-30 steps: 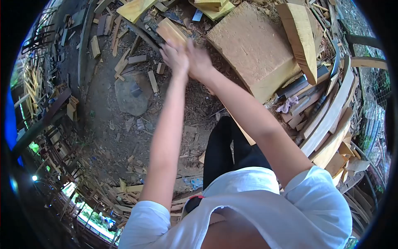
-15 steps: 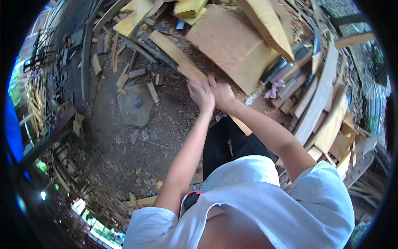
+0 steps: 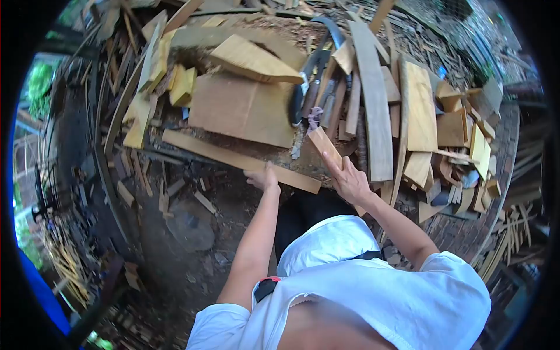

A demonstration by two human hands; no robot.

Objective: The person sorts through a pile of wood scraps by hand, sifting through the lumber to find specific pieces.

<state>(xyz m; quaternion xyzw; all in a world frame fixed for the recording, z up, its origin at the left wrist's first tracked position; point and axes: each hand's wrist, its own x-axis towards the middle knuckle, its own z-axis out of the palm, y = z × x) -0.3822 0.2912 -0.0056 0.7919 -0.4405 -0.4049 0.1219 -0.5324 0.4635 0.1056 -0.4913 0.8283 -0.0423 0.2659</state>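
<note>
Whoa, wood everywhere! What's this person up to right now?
A person in a white shirt is bent over a heap of wood offcuts. The left hand rests on a long plank lying across the ground in front of a big flat slab. The right hand is on a shorter wood piece that stands tilted against the pile. More boards and scraps lie all around on the dirt.

left hand (image 3: 262,178) seemingly gripping, right hand (image 3: 349,181) fingers extended, arms outstretched
</note>
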